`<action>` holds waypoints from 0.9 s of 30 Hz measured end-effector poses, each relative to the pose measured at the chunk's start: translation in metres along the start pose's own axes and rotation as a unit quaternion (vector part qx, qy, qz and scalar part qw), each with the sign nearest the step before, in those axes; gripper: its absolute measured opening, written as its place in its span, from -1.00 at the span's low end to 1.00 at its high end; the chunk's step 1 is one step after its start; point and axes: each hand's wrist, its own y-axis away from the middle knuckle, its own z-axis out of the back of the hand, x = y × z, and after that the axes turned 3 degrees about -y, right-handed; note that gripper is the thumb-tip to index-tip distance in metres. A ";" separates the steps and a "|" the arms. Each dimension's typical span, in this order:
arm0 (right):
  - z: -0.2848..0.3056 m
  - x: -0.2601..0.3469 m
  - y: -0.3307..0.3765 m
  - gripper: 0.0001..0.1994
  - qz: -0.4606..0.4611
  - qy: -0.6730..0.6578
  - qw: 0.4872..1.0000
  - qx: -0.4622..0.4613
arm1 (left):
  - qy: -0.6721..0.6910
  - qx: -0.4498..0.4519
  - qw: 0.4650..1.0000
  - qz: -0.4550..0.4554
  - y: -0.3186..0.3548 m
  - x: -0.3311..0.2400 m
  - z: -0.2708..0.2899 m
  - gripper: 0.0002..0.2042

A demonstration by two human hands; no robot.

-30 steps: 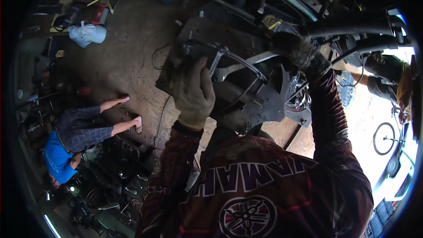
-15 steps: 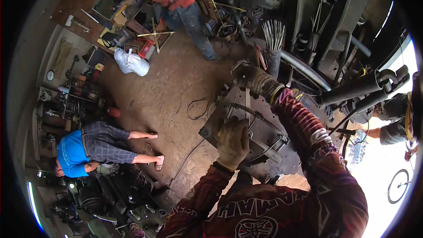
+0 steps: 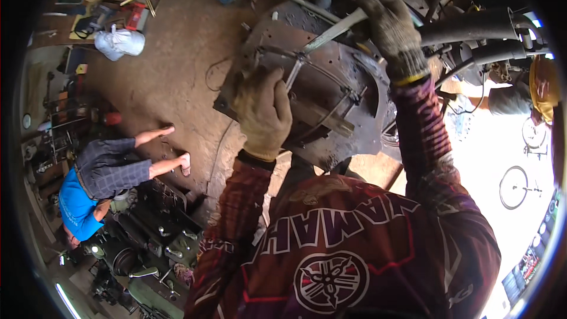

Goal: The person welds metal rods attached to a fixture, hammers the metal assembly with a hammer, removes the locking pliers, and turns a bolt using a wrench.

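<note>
Two gloved hands work on a rusty round steel plate (image 3: 331,82) that carries a welded frame of thin metal bars. Only the head view is on offer. The left hand (image 3: 263,112), in a tan work glove, is closed over the plate's near left edge where a curved bar of the frame (image 3: 307,77) meets it. The right hand (image 3: 387,20), in a grey knitted glove, is wrapped round a flat grey steel strip (image 3: 333,29) that slants down toward the frame's middle. Against the pictures from a moment ago, the plate now sits higher and nearer, and the right hand has climbed above it, so the piece seems to be being turned or steadied. Left of it, on the dirt floor (image 3: 177,65), another person in a blue shirt (image 3: 77,207) crouches among dark engine parts (image 3: 147,242).
</note>
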 end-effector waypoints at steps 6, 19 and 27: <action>0.035 -0.046 0.079 -0.65 -0.128 -0.103 0.980 -0.117 | 0.004 0.027 1.000 0.009 0.012 0.000 -0.006 -0.82; 0.028 -0.065 0.086 -0.65 -0.076 0.058 0.995 -0.035 | -0.022 0.021 1.000 -0.006 0.009 -0.006 -0.001 -0.84; 0.030 -0.053 0.072 -0.63 -0.186 -0.135 0.970 -0.084 | 0.008 0.008 1.000 -0.015 0.005 -0.003 -0.002 -0.84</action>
